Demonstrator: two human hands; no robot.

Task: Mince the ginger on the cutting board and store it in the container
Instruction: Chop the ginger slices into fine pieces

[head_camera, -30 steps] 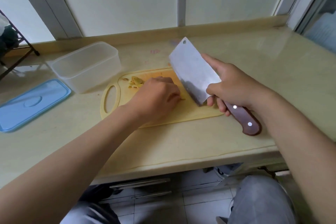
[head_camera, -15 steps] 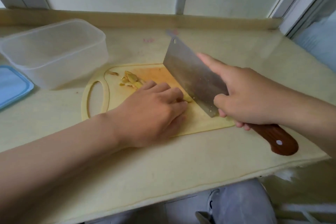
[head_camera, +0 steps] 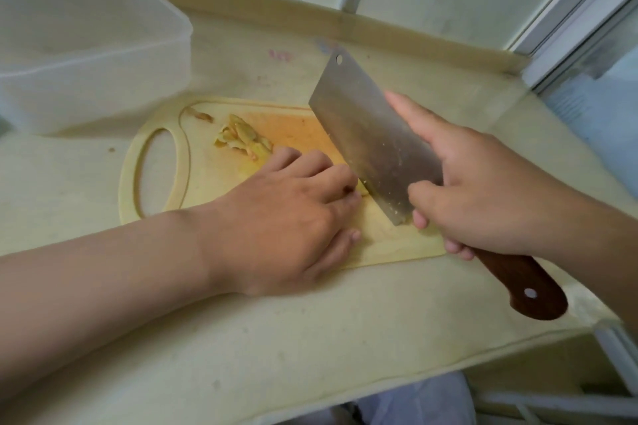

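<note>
A pale yellow cutting board (head_camera: 207,176) with an oval handle hole lies on the counter. Cut ginger slices (head_camera: 241,138) sit in a small pile on it. My left hand (head_camera: 286,221) rests on the board with curled fingers, holding down a ginger piece (head_camera: 361,188) of which only a sliver shows beside the blade. My right hand (head_camera: 480,190) grips the wooden-handled cleaver (head_camera: 373,141), forefinger stretched along the blade's flat; the edge touches the board next to my left fingertips. The clear plastic container (head_camera: 86,52) stands open at the back left.
The beige counter (head_camera: 310,338) ends in a front edge close to me and a low raised ledge (head_camera: 379,31) at the back. A window frame (head_camera: 587,10) rises at the right. My knees show below the counter edge.
The camera has come closer and tilted; the blue lid has left the view. The cleaver has come down from a raised slant onto the board beside my left fingers.
</note>
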